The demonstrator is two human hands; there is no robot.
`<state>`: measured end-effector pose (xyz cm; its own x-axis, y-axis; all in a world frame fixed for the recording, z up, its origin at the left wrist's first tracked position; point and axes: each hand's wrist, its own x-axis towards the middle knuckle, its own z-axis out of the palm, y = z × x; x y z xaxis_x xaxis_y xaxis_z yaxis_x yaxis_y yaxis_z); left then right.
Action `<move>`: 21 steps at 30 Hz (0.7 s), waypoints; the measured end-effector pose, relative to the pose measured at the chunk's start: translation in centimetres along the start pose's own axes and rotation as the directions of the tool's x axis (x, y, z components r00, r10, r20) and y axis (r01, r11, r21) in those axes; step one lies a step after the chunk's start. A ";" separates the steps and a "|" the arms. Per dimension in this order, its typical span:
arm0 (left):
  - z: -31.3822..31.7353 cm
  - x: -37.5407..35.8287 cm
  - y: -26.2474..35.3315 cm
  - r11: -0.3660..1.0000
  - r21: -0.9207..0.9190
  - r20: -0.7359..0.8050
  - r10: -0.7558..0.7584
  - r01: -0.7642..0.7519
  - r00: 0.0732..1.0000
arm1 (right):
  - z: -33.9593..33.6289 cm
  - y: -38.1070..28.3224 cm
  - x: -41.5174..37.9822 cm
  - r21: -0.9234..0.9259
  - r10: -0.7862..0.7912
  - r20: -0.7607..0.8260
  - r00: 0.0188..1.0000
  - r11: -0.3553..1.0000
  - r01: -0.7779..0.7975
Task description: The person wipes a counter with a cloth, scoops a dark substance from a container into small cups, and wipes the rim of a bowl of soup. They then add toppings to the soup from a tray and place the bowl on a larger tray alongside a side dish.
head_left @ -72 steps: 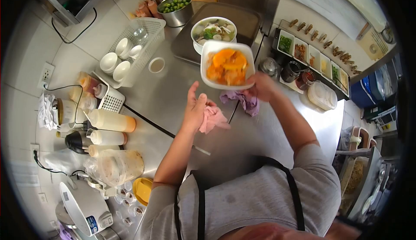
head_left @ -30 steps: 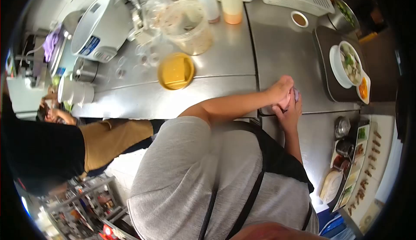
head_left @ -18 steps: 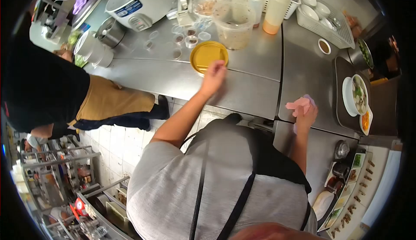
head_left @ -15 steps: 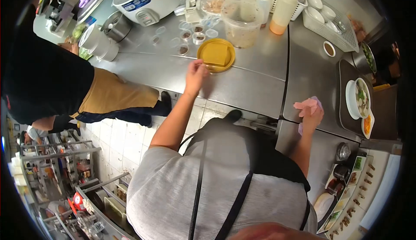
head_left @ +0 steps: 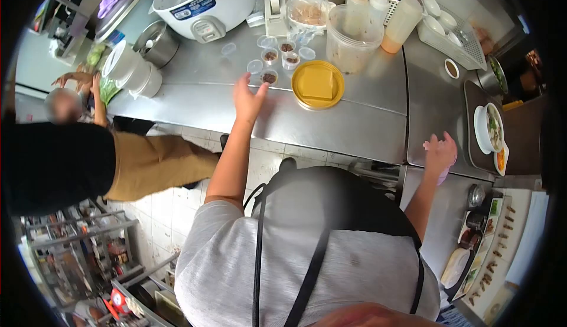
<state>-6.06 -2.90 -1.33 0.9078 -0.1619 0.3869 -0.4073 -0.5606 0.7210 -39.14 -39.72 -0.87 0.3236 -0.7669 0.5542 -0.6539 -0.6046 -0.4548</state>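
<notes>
My left hand (head_left: 249,102) is over the front of the steel counter, its thumb and fingers apart and nothing in it. Just beyond its fingertips is a small cup of dark bits (head_left: 269,77), with more such cups behind. To its right lies a round yellow lid (head_left: 318,85) with a square raised middle. Above the right part of the counter, my right hand (head_left: 440,154) has its fingers curled round a crumpled pink and purple cloth (head_left: 443,176), mostly hidden by the hand.
A rice cooker (head_left: 207,8) and a clear tub (head_left: 348,49) stand at the back. Squeeze bottles (head_left: 404,23) are beside the tub. At the right, a tray (head_left: 472,114) holds a white bowl of food (head_left: 491,127). A co-worker (head_left: 59,164) stands at the left, near stacked white containers (head_left: 133,73).
My left hand has moved left, off the yellow lid's edge, and its fingers have spread. My right hand has shifted slightly right with the cloth. The view has turned, and another person's arms show at the left.
</notes>
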 end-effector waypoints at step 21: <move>-3.4 2.9 -2.3 0.966 0.000 0.156 0.255 -0.258 0.954 | 17.7 -34.5 -3.8 0.444 -0.644 0.454 0.616 0.763 0.471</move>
<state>-2.86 0.64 0.10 0.7781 -0.4243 0.4632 -0.6278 -0.4995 0.5970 -5.72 -19.79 0.42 0.9309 -0.1803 0.3176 -0.0428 -0.9175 -0.3954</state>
